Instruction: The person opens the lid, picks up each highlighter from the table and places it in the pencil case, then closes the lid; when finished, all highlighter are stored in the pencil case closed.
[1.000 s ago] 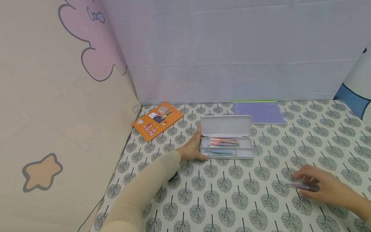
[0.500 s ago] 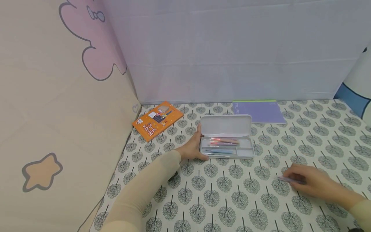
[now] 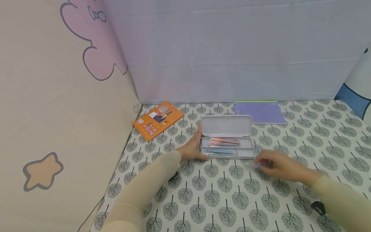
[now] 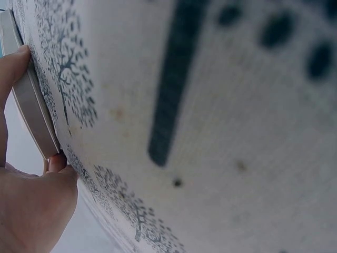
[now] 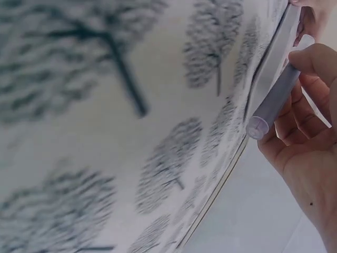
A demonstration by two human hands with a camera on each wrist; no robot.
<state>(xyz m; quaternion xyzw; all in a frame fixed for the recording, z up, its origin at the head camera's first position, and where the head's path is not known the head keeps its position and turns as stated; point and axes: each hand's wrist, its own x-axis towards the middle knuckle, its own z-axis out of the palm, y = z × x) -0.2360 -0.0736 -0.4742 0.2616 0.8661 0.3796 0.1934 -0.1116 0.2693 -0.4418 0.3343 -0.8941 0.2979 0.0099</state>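
A white pencil case [image 3: 226,125] lies with its lid raised in the middle of the table in the head view. My left hand [image 3: 191,148] holds its left end, thumb at the front corner and fingers behind. Inside, reddish and pink pens [image 3: 226,140] fill the back compartment, and light blue pens [image 3: 221,151] lie in the front left one. My right hand [image 3: 279,165] is just off the case's front right corner. Its thumb and fingers grip a greyish-purple pen [image 5: 279,95], best seen in the right wrist view, lengthwise with a round clear end toward the camera.
An orange illustrated book [image 3: 157,120] lies at the back left. Behind the pencil case on the right is a purple notebook [image 3: 261,112] with a green edge. A tree-print cloth [image 3: 234,199] covers the table, with hanging cloths behind and at the left.
My right hand has carried the pen leftward and a little away from me, from the right of the table to beside the pencil case. The left hand keeps its hold.
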